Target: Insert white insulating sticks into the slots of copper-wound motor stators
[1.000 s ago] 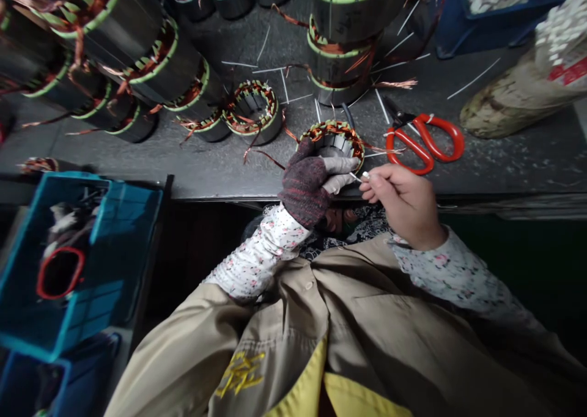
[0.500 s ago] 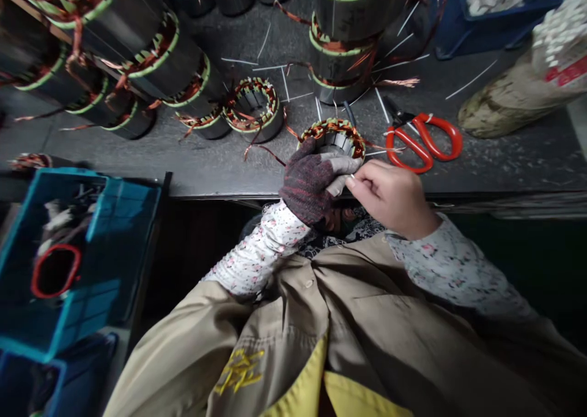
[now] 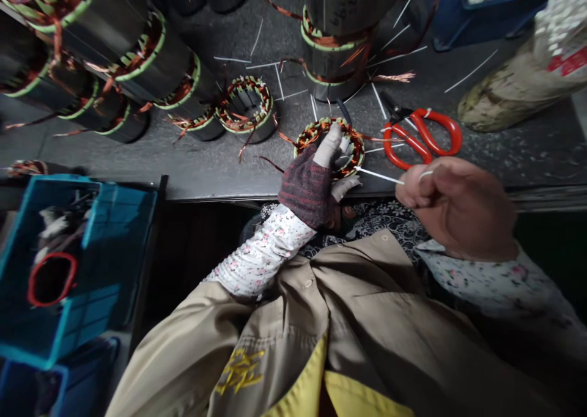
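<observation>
A small motor stator (image 3: 300, 140), its ring wound with copper wire and edged in pale green, stands near the bench's front edge. My left hand (image 3: 308, 175), in a dark knitted glove with whitish wrapped fingertips, grips its near rim, one finger reaching over the opening. From the rim's right side a thin white cable tie (image 3: 380, 175) runs taut to my right hand (image 3: 458, 203). That hand is bare and closed, pinching the tie's end. Red-handled cutters (image 3: 422, 139) lie just beyond it.
Wound stators stand stacked at the left (image 3: 131, 44) and back centre (image 3: 337, 56), with a single one (image 3: 247, 108) between. White strips (image 3: 279, 82) lie scattered. A blue bin (image 3: 490, 19) and a bag of white pieces (image 3: 518, 81) stand right; a teal crate (image 3: 105, 252) is lower left.
My right hand has moved right, away from the stator, with the white tie now stretched between them. A finger of my left hand has shifted up over the stator's opening.
</observation>
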